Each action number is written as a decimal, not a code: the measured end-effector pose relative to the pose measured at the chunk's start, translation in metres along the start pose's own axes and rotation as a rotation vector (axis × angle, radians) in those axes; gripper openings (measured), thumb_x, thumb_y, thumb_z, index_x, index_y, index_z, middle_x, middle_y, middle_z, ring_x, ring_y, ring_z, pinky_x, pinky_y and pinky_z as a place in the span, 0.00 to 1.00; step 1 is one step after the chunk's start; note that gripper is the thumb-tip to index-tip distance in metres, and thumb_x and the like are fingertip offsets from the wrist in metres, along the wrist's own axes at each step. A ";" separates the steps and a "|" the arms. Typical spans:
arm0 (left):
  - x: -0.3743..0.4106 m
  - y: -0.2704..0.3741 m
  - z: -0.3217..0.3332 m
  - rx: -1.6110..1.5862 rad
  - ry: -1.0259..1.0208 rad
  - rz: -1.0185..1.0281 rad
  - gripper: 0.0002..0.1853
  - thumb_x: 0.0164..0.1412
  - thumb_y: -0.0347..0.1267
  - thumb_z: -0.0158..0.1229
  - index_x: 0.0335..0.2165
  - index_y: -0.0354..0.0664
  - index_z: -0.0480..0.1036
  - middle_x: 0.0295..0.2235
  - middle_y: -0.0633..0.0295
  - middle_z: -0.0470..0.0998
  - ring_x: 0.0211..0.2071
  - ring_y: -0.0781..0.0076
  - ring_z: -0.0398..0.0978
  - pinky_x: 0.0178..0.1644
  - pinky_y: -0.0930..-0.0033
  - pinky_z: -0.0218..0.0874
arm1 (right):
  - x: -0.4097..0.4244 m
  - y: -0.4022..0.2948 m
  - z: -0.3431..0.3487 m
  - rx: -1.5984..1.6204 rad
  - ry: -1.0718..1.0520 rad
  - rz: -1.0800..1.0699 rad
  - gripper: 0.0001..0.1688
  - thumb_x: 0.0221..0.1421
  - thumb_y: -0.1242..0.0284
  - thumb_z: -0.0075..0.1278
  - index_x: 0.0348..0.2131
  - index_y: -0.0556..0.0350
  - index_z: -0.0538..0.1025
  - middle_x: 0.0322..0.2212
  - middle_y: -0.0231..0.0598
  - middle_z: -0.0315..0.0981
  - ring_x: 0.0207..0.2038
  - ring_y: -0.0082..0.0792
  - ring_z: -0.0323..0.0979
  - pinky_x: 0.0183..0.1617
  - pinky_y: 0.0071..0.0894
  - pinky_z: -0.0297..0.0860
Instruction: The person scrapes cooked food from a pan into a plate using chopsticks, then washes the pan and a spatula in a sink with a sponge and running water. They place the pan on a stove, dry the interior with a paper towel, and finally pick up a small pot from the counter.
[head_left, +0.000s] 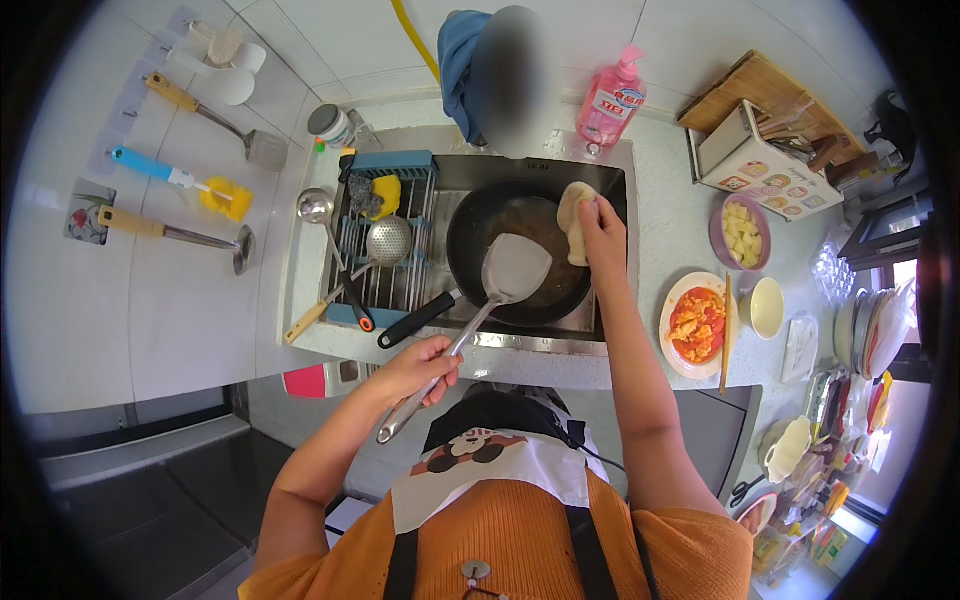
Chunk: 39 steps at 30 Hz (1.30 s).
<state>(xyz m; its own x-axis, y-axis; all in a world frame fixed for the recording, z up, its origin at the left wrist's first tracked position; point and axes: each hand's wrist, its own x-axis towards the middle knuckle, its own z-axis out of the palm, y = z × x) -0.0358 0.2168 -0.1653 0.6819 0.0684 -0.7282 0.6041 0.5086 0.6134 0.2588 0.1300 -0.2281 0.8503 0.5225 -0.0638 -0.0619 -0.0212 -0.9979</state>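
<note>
My left hand (424, 371) grips the handle of a steel wok spatula (517, 268), whose broad blade is over a black wok (469, 217) in the sink. Brownish water (525, 214) lies in the wok, and its black handle (420, 319) rests across the sink's front edge. In my right hand (606, 236) is a pale loofah or cloth pad (576, 221), held above the wok's right rim. A drying rack (390, 161) left of the wok holds a yellow sponge (387, 195), a steel wool scourer (365, 196) and a perforated skimmer (389, 241).
Behind the sink stand a pink soap bottle (611, 101) and a blue cloth (457, 67). On the right counter are a plate of tomato and egg (697, 326) with chopsticks (725, 337), a bowl of pale cubes (741, 234), an empty bowl (763, 309) and a knife holder (772, 172).
</note>
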 end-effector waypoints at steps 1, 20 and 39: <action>0.001 0.001 0.000 0.015 0.016 0.002 0.05 0.60 0.30 0.47 0.32 0.40 0.62 0.20 0.66 0.67 0.10 0.81 0.62 0.11 0.78 0.51 | -0.002 -0.007 0.005 -0.098 0.011 -0.095 0.15 0.52 0.68 0.51 0.38 0.57 0.73 0.26 0.28 0.68 0.29 0.19 0.63 0.34 0.21 0.63; -0.015 0.035 0.030 0.596 0.230 0.111 0.07 0.58 0.30 0.48 0.30 0.37 0.61 0.13 0.64 0.64 0.10 0.78 0.64 0.12 0.73 0.56 | -0.037 -0.003 0.068 -0.976 -0.300 -0.848 0.16 0.47 0.60 0.51 0.37 0.42 0.73 0.42 0.30 0.67 0.49 0.35 0.62 0.48 0.45 0.62; -0.026 0.019 0.028 0.466 0.323 0.168 0.05 0.59 0.28 0.48 0.32 0.39 0.62 0.15 0.67 0.64 0.10 0.82 0.61 0.13 0.76 0.53 | 0.046 0.032 0.021 0.265 -0.279 0.532 0.28 0.58 0.49 0.35 0.41 0.53 0.70 0.27 0.38 0.74 0.29 0.41 0.72 0.37 0.37 0.67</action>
<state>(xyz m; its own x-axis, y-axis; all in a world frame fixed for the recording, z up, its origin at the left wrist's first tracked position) -0.0304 0.2007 -0.1255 0.6680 0.4102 -0.6209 0.6660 0.0428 0.7448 0.2854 0.1713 -0.2632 0.5025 0.7008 -0.5063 -0.5938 -0.1459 -0.7913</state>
